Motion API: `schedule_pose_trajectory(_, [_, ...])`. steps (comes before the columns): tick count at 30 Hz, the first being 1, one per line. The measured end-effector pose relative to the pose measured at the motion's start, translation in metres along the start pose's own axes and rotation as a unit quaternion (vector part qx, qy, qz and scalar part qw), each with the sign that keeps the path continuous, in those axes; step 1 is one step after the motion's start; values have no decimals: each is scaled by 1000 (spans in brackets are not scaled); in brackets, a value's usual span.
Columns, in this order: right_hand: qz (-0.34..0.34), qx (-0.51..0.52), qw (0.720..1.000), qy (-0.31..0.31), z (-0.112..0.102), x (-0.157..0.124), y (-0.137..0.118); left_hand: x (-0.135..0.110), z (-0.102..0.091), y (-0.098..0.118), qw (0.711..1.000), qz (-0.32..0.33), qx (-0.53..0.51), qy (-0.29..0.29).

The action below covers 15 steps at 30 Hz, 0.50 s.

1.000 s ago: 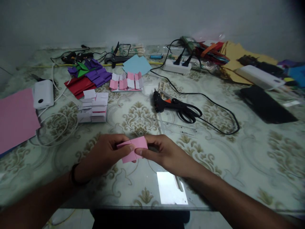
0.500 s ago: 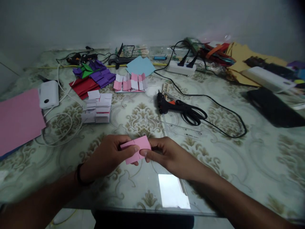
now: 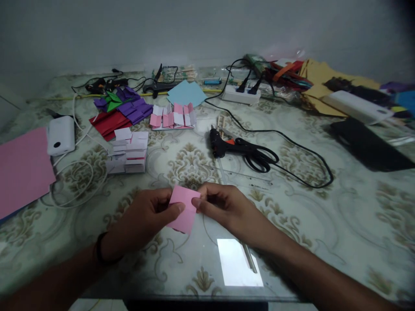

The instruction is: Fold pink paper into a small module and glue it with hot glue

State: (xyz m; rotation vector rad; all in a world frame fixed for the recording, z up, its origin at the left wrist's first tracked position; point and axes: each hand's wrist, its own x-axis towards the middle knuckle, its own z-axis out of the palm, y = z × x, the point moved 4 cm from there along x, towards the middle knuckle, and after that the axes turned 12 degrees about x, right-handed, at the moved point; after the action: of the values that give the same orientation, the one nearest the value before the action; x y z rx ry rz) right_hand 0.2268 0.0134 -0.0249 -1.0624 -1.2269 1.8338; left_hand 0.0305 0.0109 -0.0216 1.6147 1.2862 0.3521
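Change: pink paper (image 3: 182, 208) is now hanging unfolded, taller than before.
Look: flat, creased square.
Hands: left hand (image 3: 145, 220) and right hand (image 3: 223, 207) are both pinching its upper edges above the tabletop (image 3: 324, 224).

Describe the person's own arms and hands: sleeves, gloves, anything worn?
Both forearms are bare, with no sleeves in view and no gloves. The left hand has a thin dark band around its wrist. The right hand shows no band, watch or rings.

Pink paper square (image 3: 183, 208): pinched between left hand (image 3: 144, 218) and right hand (image 3: 223, 207) above patterned tabletop (image 3: 324, 207). Beyond: glue gun (image 3: 223, 144), scissors (image 3: 259, 157), folded paper pieces (image 3: 173, 116), power strip (image 3: 241, 95).
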Motion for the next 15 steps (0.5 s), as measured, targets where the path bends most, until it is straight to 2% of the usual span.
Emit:
schedule_pose_trajectory(7, [-7, 41, 999, -13, 3, 1, 9, 1, 3, 5, 999, -7, 49, -17])
schedule_pose_trajectory(15, [-20, 26, 999, -13, 6, -2, 8, -2, 7, 6, 990, 60, 126, -4])
